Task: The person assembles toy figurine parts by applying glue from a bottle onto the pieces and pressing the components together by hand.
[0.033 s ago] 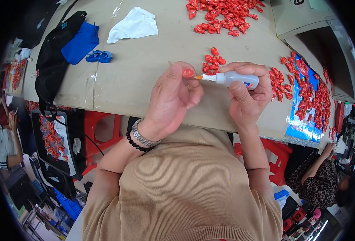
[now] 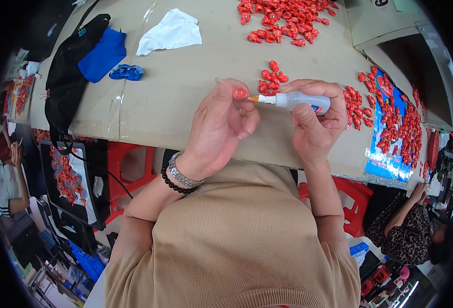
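Note:
Between the thumb and fingers of my left hand is a small red plastic part, its round face turned toward the right. My right hand grips a translucent white squeeze bottle, held sideways with its tapered orange-tan tip pointing left. That tip is at the red part's edge; whether it touches I cannot tell. Just beyond the bottle, a small cluster of red parts lies on the tabletop. What the fingers cover of the red part is hidden.
A big heap of red parts lies at the far side of the table. More spread over a blue printed sheet at right. A white cloth, blue cloth and black bag lie left. Another person works at right.

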`<state>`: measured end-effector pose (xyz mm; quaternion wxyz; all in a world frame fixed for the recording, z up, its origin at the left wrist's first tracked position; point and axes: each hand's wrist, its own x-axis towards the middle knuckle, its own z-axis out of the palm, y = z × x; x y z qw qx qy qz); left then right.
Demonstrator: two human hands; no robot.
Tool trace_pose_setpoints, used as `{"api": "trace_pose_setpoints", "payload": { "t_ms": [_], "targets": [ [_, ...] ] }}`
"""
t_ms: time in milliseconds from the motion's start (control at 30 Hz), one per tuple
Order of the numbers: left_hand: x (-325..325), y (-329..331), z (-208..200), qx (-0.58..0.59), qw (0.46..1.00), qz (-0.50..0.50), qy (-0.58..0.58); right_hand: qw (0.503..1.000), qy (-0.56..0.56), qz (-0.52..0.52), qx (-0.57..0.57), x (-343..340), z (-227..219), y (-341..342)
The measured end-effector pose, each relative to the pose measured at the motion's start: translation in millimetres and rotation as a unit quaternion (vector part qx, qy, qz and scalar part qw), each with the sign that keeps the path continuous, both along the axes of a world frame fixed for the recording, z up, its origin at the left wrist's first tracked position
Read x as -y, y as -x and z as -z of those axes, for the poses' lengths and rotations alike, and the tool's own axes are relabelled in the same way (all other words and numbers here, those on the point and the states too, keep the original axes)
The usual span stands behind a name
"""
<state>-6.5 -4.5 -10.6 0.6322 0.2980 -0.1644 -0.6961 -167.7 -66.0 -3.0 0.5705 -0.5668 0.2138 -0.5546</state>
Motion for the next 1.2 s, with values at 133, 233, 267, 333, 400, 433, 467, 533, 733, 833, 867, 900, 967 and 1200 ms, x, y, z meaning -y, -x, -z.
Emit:
{"api": "trace_pose_setpoints", "payload": {
  "t_ms": [133,233,267,333,400,433,467,533,733,833,867,900,967,1200],
  "targets": [
    [0.1,-0.2,-1.1,-0.003,1.0,-0.004,-0.006,1.0,0.01,0.01,0.006,1.2,-0.4,-1.0],
    [-0.4,-3.4,-0.2,-0.039,0.999,-0.001,-0.035,0.998,0.003,0.049,0.03,4.7,0.6,-1.3],
    [-1.2,-4.6,-1.2,-0.062,0.996,0.001,-0.063,0.998,0.003,0.048,0.03,5.8,-0.7,-1.1],
    [-2.0,-5.1,-5.2,-0.085,0.992,0.004,-0.089,0.992,-0.066,0.054,0.09,8.3,-3.8,0.5],
    [-3.0,-5.1,-13.1,-0.143,0.978,0.006,-0.153,0.991,-0.078,0.051,0.098,12.9,-3.1,1.0],
    [-3.8,-5.4,-14.3,-0.143,0.978,0.005,-0.153,0.989,-0.09,0.048,0.106,15.0,-2.8,1.3],
    [-4.6,-5.7,-15.2,-0.162,0.974,0.004,-0.161,0.989,-0.09,0.046,0.106,16.4,-2.2,2.7],
    [-5.2,-6.2,-16.6,-0.181,0.969,0.004,-0.17,0.987,-0.117,0.041,0.099,17.5,-1.1,5.7],
    [-5.0,-7.9,-13.8,-0.223,0.953,0.002,-0.203,0.981,-0.16,0.048,0.099,18.2,-6.3,4.5],
    [-5.2,-9.4,-14.0,-0.23,0.95,-0.004,-0.21,0.98,-0.166,0.044,0.099,17.0,-15.0,3.0],
    [-5.6,-10.1,-12.9,-0.235,0.949,-0.003,-0.21,0.98,-0.166,0.044,0.098,16.8,-17.2,3.2],
    [-5.5,-10.6,-12.3,-0.239,0.948,-0.002,-0.209,0.981,-0.167,0.04,0.09,17.1,-19.2,3.7],
    [-5.3,-10.9,-13.1,-0.238,0.948,-0.005,-0.213,0.982,-0.168,0.036,0.081,16.3,-23.8,3.4],
    [-6.9,-11.0,-12.9,-0.237,0.948,-0.008,-0.211,0.984,-0.169,0.023,-0.046,9.4,-28.3,-4.9]
  ]
}}
